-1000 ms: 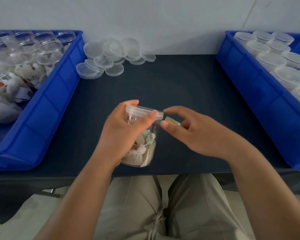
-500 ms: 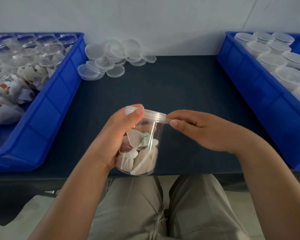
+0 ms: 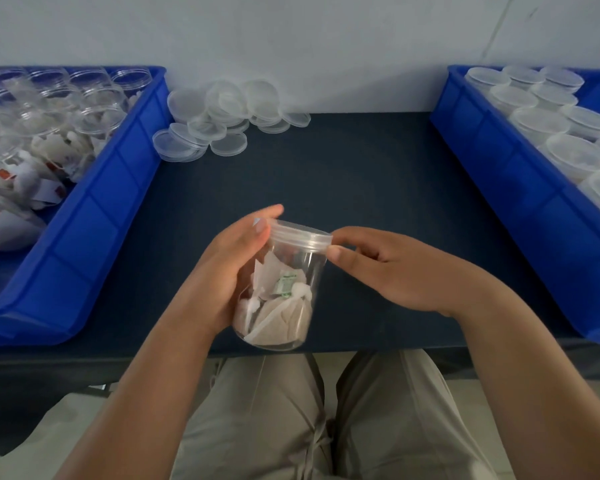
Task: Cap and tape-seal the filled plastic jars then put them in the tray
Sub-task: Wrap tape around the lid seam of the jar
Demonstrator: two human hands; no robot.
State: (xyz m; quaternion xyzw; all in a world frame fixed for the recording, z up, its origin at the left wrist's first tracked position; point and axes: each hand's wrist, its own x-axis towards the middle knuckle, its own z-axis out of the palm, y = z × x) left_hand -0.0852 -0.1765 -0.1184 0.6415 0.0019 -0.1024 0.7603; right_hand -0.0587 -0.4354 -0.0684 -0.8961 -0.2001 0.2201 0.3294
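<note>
Two blue bins sit on a dark table (image 3: 343, 174), one at each side. The left bin (image 3: 94, 220) holds a bunch of open clear jars (image 3: 99, 116) at the back, no lids on them, with white tea bags stuffed inside. More loose tea bags (image 3: 11, 202) are heaped in its near part, some with red tags. The right bin (image 3: 520, 202) holds capped jars (image 3: 575, 154) standing upright in rows, packed close together, all with frosty translucent lids. Between the bins, at the back of the table against the wall, there's a messy pile of spare lids (image 3: 222, 116), just beside the left bin's corner, some overlapping each other.

The jar being worked on (image 3: 291, 271) is up in the hands, off the table, over its front edge and about midway between the bins. It's clear plastic and a bit tilted. The bottom half is filled with beige tea bags (image 3: 281, 317), with white paper and a small green tag showing above them. Its cap (image 3: 300, 235) is seated on top, translucent with a ribbed-looking rim.

The left hand (image 3: 219, 271) is wrapped around the jar's left side, thumb up by the edge of the cap. The right hand (image 3: 395, 271) pinches the cap's right edge between thumb and forefinger, other fingers curled loosely behind. I can't make out any tape on it from here.
</note>
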